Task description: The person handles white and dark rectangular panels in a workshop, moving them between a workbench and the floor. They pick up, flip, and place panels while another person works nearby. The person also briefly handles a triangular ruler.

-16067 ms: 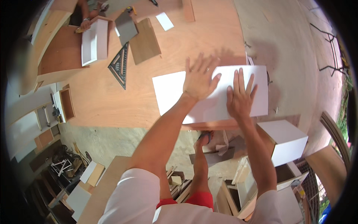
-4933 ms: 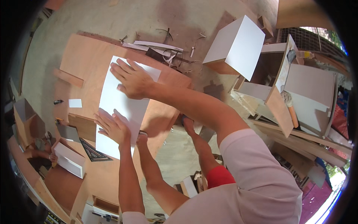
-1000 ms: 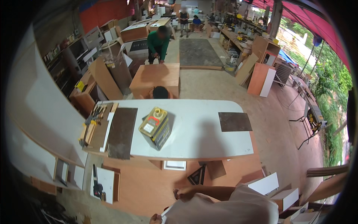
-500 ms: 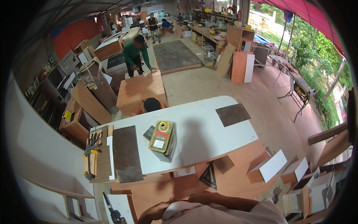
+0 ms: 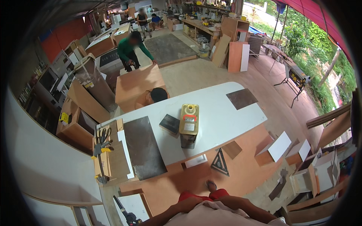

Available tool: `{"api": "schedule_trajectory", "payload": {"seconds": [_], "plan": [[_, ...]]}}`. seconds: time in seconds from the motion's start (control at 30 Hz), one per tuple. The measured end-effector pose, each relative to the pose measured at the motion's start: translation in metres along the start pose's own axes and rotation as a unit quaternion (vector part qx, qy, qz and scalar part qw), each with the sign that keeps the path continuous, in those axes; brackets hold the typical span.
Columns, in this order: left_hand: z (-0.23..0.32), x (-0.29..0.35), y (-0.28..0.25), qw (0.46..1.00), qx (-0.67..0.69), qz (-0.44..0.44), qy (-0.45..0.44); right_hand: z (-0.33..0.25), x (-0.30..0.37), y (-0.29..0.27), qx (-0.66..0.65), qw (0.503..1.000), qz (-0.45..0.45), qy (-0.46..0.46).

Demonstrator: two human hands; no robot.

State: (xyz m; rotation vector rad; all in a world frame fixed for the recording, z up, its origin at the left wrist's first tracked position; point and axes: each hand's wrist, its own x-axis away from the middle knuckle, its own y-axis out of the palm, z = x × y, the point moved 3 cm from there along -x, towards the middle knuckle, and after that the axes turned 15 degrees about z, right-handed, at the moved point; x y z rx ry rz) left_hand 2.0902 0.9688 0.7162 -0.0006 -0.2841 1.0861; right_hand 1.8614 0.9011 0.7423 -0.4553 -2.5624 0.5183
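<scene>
At the lower edge, my left hand (image 5: 187,205) and my right hand (image 5: 228,202) are at my waist, against my pale shirt (image 5: 211,216) and red shorts (image 5: 217,194). Their fingers cannot be made out, and no held thing shows. Beyond them, a yellowish metal can (image 5: 189,126) with a round opening on top stands upright on a white panel (image 5: 215,109). A dark flat block (image 5: 169,123) lies beside the can. Below the panel's near edge, a black triangular square (image 5: 220,162) rests on a brown wooden board (image 5: 245,165).
Clamps (image 5: 101,150) and a dark sheet (image 5: 145,148) occupy the panel's left end; another dark piece (image 5: 241,98) lies at its right. A person in green (image 5: 130,49) stands at a wooden box (image 5: 139,81); another person's dark head (image 5: 159,95) shows behind the panel.
My view has shifted, and the can and panel sit differently in it. My hands have moved apart at my waist. My red shorts and a foot have come into view.
</scene>
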Motion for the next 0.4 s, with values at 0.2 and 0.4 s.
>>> {"api": "schedule_trajectory", "payload": {"seconds": [0.2, 0.4], "plan": [[-0.056, -0.009, 0.033, 0.993, -0.078, -0.073, 0.048, 0.011, 0.019, 0.052, 0.021, 0.998, -0.012, 0.063], [-0.033, 0.028, 0.032, 0.982, 0.012, -0.156, 0.107, 0.074, 0.042, 0.109, -0.118, 0.983, 0.137, -0.034]]}}
